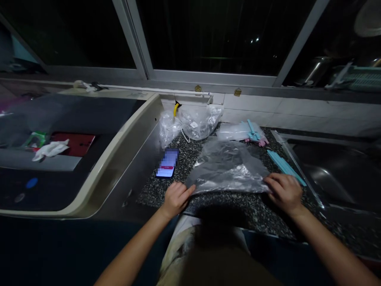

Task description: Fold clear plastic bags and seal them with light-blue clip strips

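Observation:
A clear plastic bag (229, 167) lies spread over the dark speckled countertop (166, 194), its near edge stretched between my two hands. My left hand (177, 197) pinches the near left corner between thumb and fingers. At the near right corner, my right hand (285, 192) grips the plastic in the same way. Light blue flat strips (285, 167) lie just beyond my right hand. Behind the bag rests a clear packet (233, 131) with a blue strip tied in a bow (253, 131) and small pink pieces (262, 141) on it.
A lit phone (167, 163) lies left of the bag. Crumpled clear plastic (193, 123) is heaped by the wall. At left stands a washing machine (98, 171) with a tissue (52, 149) on its lid. A metal sink (333, 171) is at right, and windows (214, 39) line the back.

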### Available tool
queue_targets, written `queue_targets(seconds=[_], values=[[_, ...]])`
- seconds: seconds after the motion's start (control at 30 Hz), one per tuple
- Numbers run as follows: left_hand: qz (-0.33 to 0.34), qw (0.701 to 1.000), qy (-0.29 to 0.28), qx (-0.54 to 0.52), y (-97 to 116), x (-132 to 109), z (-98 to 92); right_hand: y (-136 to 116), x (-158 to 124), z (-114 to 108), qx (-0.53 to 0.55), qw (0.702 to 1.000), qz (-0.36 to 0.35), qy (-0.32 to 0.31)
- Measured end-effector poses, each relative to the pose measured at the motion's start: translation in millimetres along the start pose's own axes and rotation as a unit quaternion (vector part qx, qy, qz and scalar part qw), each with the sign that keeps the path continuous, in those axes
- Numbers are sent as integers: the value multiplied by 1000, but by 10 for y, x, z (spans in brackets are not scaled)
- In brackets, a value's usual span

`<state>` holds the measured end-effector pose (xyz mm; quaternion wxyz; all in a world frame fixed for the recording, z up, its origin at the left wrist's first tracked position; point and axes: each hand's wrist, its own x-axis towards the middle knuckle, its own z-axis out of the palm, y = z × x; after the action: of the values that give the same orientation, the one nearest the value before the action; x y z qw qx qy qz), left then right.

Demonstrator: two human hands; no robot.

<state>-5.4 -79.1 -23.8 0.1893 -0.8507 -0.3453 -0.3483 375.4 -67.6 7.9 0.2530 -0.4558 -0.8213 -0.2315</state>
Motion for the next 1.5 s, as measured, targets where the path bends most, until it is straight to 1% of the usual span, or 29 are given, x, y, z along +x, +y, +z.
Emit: queue_targets(seconds=[0.07, 0.13, 0.2, 0.27, 0.37, 0.5, 0.57, 0.6, 0.63, 0.67, 0.8, 0.87, 0.97, 1.07, 1.13, 1.2, 1.23, 1.3, 1.37, 1.4, 1.43, 1.5], values=[[1, 1000, -14, -12, -4, -134, -46, -16, -142, 12, 12, 999, -11, -35], [2, 999, -32, -19, -7, -239, -71, -17, -237, 25, 22, 998, 11, -53], [4, 999, -48, -24, -2, -301, -79, -8, -273, 25, 59, 995, 65, -57], [10, 998, -60, -29, 12, -321, -78, -12, -249, 23, 127, 981, 134, -64], [26, 997, -69, -36, 43, -299, -76, -81, -128, 69, 240, 940, 216, -110], [44, 996, -71, -41, 76, -252, -89, -283, 53, 230, 346, 871, 293, -190], [46, 995, -73, -43, 86, -236, -103, -380, 103, 269, 398, 831, 315, -229], [45, 995, -73, -45, 88, -229, -111, -415, 116, 256, 420, 817, 312, -243], [43, 995, -73, -45, 88, -224, -118, -439, 121, 219, 438, 810, 299, -251], [41, 995, -74, -43, 85, -219, -124, -451, 118, 159, 451, 810, 277, -253], [20, 995, -89, -32, 41, -219, -153, -407, 33, -204, 461, 846, 146, -225], [11, 993, -102, -51, 25, -226, -188, -370, -45, -375, 452, 859, 105, -218], [-3, 986, -115, -120, 52, -231, -302, -343, -170, -568, 439, 865, 94, -225], [-42, 970, -119, -208, 106, -215, -464, -351, -258, -712, 449, 855, 110, -234], [-64, 947, -145, -281, 83, -188, -533, -361, -286, -777, 464, 844, 125, -240], [-70, 919, -190, -338, -39, -141, -519, -366, -290, -798, 479, 832, 142, -241], [-89, 915, -205, -336, -139, -109, -477, -367, -284, -791, 484, 828, 149, -240], [-131, 923, -226, -282, -391, -29, -335, -372, -260, -750, 490, 824, 155, -239], [-196, 936, -244, -160, -645, 69, -155, -379, -227, -696, 495, 823, 148, -235], [-228, 936, -249, -98, -751, 120, -68, -383, -211, -674, 499, 823, 142, -230], [-251, 932, -258, -51, -834, 169, 8, -387, -198, -658, 503, 823, 138, -224], [-273, 917, -291, -7, -927, 246, 108, -391, -181, -647, 513, 823, 133, -206]])
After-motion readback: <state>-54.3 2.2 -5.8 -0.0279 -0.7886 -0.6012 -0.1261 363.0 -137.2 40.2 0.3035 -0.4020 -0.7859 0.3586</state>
